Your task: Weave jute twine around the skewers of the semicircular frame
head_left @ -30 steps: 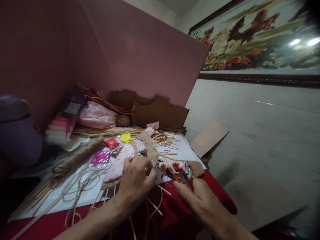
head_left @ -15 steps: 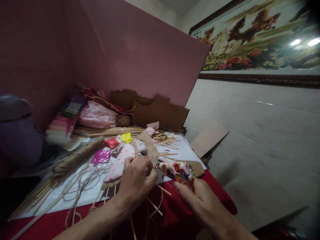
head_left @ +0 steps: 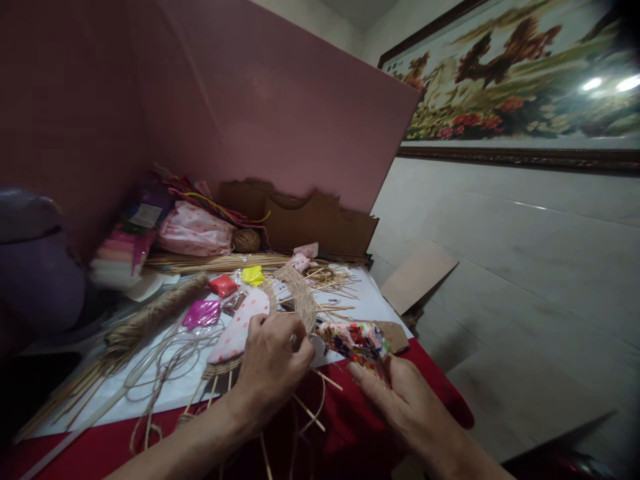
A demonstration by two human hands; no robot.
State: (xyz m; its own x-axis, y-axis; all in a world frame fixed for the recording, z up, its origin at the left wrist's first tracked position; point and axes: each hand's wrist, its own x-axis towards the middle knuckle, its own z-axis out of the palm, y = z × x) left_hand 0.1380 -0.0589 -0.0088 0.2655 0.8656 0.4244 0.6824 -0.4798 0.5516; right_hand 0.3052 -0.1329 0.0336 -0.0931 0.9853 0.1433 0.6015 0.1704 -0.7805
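My left hand [head_left: 275,350] is closed, its thumb and fingers pinched at the edge of a woven twine piece [head_left: 300,297] with thin wooden sticks through it. Pink polka-dot fabric [head_left: 245,323] covers part of that piece, and sticks [head_left: 310,413] poke out toward me. My right hand [head_left: 400,393] is wrapped round the handle of a floral-print glue gun [head_left: 355,337]. The gun's front end points left, close to my left fingertips. What lies beneath the left fingers is hidden.
Clay packets in magenta [head_left: 201,315], red [head_left: 223,285] and yellow [head_left: 253,275] lie behind the left hand. A twine roll [head_left: 160,313] and loose cord [head_left: 165,373] are to the left. Cardboard [head_left: 320,223] stands at the back; a red cloth [head_left: 440,387] covers the front edge.
The glue gun has shifted very slightly to the right with my right hand. A red light seen on it before no longer shows clearly. My left hand stays in place.
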